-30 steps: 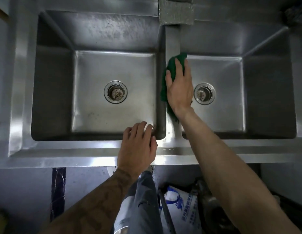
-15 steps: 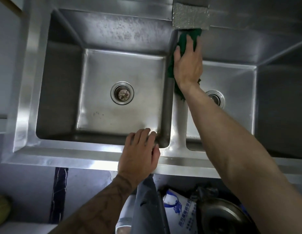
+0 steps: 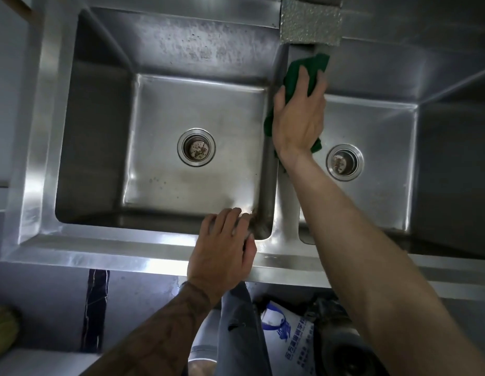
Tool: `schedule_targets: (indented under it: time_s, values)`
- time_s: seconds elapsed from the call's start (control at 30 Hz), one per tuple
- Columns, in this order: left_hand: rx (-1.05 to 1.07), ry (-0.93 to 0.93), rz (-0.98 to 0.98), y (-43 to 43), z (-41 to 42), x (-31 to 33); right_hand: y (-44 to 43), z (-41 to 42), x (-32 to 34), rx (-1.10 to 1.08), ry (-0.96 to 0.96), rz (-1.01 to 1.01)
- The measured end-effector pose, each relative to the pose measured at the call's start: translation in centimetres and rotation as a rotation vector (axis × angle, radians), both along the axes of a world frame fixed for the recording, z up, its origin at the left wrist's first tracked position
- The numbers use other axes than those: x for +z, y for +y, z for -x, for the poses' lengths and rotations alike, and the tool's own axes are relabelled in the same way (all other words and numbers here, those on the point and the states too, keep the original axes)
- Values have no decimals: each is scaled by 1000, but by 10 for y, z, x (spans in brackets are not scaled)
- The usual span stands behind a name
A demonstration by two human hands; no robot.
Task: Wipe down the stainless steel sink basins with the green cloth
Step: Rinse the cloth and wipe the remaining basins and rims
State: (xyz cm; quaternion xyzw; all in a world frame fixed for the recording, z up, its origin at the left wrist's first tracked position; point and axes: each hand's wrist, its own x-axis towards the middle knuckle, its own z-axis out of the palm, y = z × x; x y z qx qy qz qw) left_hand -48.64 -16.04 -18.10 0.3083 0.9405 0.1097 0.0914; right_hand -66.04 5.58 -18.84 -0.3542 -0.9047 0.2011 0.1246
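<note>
right hand (image 3: 298,118) presses the green cloth (image 3: 314,66) with flat fingers (image 3: 303,77) on the middle wall (image 3: 283,199), left hand (image 3: 222,248) rests loose on the rim (image 3: 127,251), and the spotty left basin (image 3: 195,104) looks unwiped.

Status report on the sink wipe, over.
Right hand presses green cloth on divider. Left hand rests on front rim. Nothing in the way.

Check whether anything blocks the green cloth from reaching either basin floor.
Nothing visible does. The right hand presses the green cloth on the divider between the basins; the left basin and right basin hold only their drain strainers. The left hand rests on the front rim, at the left basin's near corner.
</note>
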Motion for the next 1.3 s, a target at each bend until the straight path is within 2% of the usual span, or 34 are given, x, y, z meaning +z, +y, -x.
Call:
schedule_targets:
  time_s: [0.07,0.23,0.33,0.53,0.7,0.8,0.93,1.03,1.13,1.23,1.3]
  values:
    - [0,-4,6,0,0,0,-5,-14,-2,22,-14,0]
    - [-2,-2,9,0,1,0,18,25,7,63,-63,52]
    - [-2,7,9,0,0,0,17,19,10,102,-57,66]
    - [-15,-10,56,0,2,2,-28,-123,7,332,-24,-3]
    - [-5,-7,38,0,1,3,-39,-236,21,500,-190,-12]
    - [23,-13,-23,-2,0,5,-50,-258,25,420,-196,-11]
    - [57,-38,-253,-23,5,9,-119,-256,24,299,-145,-22]
    - [118,8,-188,-68,19,10,-169,-240,25,483,-146,24]
    - [173,41,-88,-120,37,11,-152,-241,29,700,-208,-50]
    - [144,82,-8,-155,53,9,-107,-260,30,690,-235,-86]
    - [140,75,24,-163,60,6,-107,-269,32,636,-200,-93]
